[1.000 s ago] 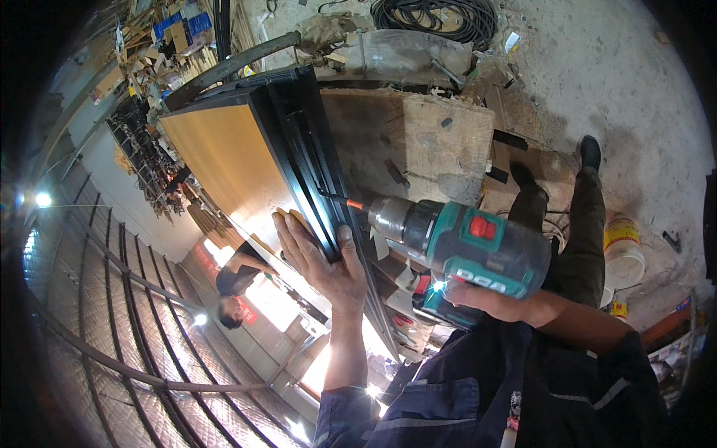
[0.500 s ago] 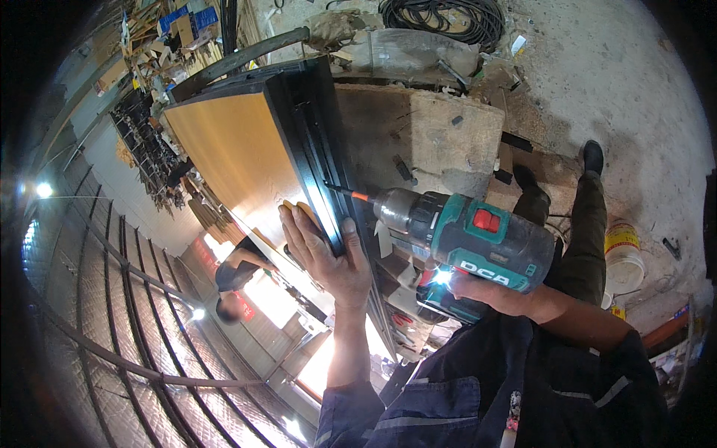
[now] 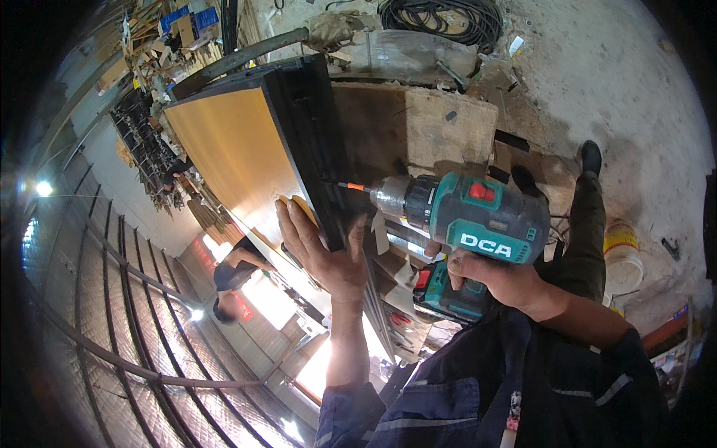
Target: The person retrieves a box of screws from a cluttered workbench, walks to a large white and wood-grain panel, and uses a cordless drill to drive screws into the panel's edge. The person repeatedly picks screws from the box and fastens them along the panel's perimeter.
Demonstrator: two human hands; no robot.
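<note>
My left hand (image 3: 323, 250) lies flat against the near end of a tall panel (image 3: 231, 149) with an orange-brown face and a black edge strip (image 3: 310, 142), fingers wrapped over the edge. My right hand (image 3: 489, 276) grips the handle of a teal cordless drill (image 3: 470, 216). The drill's orange-tipped bit (image 3: 345, 185) touches the black edge strip just above my left hand. My dark blue sleeves and jacket fill the lower right.
A worn wooden board (image 3: 441, 127) and a coil of black cable (image 3: 441, 19) lie on the concrete floor beyond. A yellow-and-white bucket (image 3: 624, 257) stands by my leg and black shoe (image 3: 590, 157). Another person (image 3: 231, 276) stands at left under a metal roof with lights.
The drill and my right hand have shifted slightly left, bringing the bit against the black edge strip. My left hand stays on the panel.
</note>
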